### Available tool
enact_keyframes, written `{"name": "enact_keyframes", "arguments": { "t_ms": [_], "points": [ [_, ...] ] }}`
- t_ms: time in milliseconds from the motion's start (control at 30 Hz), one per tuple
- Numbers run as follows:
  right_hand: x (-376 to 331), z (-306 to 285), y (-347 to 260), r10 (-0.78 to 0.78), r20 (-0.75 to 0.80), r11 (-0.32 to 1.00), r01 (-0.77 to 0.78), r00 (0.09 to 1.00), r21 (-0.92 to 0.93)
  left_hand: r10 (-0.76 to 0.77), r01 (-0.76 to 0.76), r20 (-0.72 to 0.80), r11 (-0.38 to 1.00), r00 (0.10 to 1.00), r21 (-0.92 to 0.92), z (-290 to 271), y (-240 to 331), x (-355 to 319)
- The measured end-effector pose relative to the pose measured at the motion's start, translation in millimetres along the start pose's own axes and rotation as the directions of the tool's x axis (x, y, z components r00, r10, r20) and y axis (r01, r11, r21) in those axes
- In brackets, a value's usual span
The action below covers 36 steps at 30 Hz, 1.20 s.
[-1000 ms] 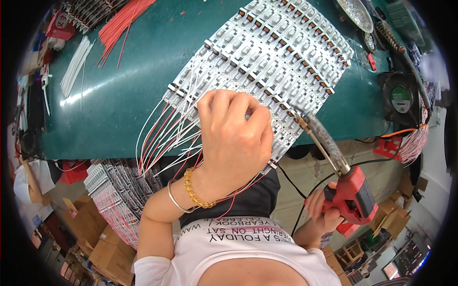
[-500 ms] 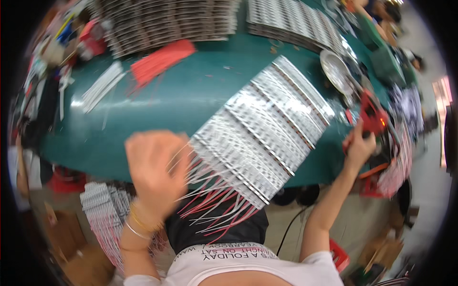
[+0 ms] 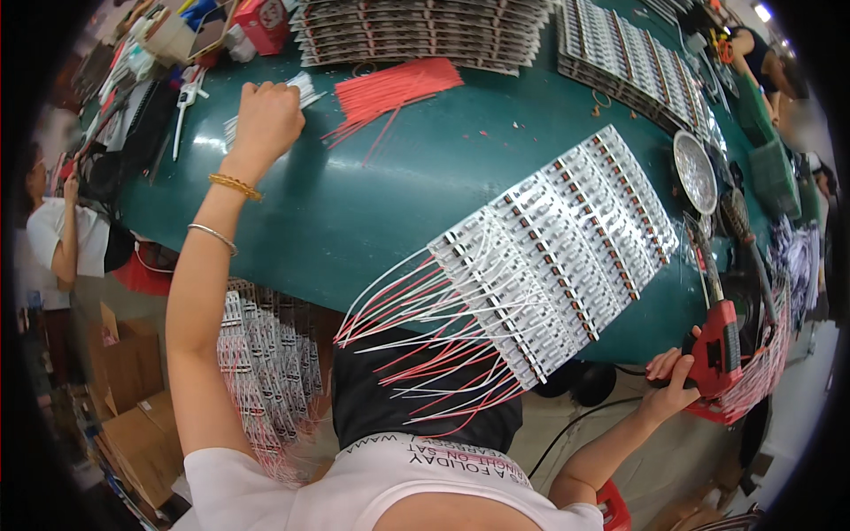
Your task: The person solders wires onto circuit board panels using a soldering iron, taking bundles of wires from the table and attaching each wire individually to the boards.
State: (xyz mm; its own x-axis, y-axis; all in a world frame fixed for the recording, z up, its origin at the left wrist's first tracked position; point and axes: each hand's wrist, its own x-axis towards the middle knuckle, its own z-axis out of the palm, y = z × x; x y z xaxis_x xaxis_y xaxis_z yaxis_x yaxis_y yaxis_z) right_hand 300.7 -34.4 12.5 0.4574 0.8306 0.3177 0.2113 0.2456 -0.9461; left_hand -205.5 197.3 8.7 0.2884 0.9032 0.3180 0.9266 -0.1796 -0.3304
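My left hand (image 3: 267,119) reaches to the far left of the table, its fingers curled down onto a bundle of white wires (image 3: 305,88); the fingertips are hidden. In my right hand (image 3: 675,380) is a red and black soldering gun (image 3: 719,350), its metal tip pointing away toward a round metal dish (image 3: 693,173). Between my arms a panel of white circuit boards (image 3: 558,257) lies slanted over the table's near edge. Red and white wires (image 3: 443,332) fan out from its left edge above my lap. A pile of red wires (image 3: 394,88) lies right of my left hand.
Stacks of circuit board panels (image 3: 416,35) stand at the back, with another stack (image 3: 629,66) at the far right. Wired boards (image 3: 270,354) hang below the table at left. Green bins (image 3: 775,177) line the right side. A person (image 3: 66,230) sits at far left.
My left hand has gone from beside the panel's wires to the white wires at the far left. My right hand has drawn the soldering gun toward me. The view has shifted.
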Motion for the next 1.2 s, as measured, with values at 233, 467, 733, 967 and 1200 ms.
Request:
{"name": "enact_keyframes", "arguments": {
  "t_ms": [233,467,733,967,1200],
  "points": [
    [-31,-13,-4,0.046,-0.057,0.995,-0.041,0.997,0.087,-0.065,0.066,0.009,0.998,0.998,-0.02,-16,-5,-3],
    [-58,-21,-10,0.087,-0.047,0.987,-0.08,0.995,0.138,-0.302,0.209,-0.006,0.671,0.953,-0.711,-49,38,-27],
    [-103,-21,-34,0.215,0.066,0.951,-0.225,0.974,0.211,-0.004,0.062,0.066,0.406,0.998,-0.912,-140,190,-79],
    [-130,-13,-51,0.418,0.188,0.876,-0.449,0.889,0.174,0.185,-0.146,-0.079,0.384,0.98,-0.912,-150,271,-98],
    [-148,-16,-36,0.361,0.195,0.916,-0.386,0.912,0.112,0.097,-0.094,-0.051,0.514,0.994,-0.853,-140,286,-103]
  ]
}}
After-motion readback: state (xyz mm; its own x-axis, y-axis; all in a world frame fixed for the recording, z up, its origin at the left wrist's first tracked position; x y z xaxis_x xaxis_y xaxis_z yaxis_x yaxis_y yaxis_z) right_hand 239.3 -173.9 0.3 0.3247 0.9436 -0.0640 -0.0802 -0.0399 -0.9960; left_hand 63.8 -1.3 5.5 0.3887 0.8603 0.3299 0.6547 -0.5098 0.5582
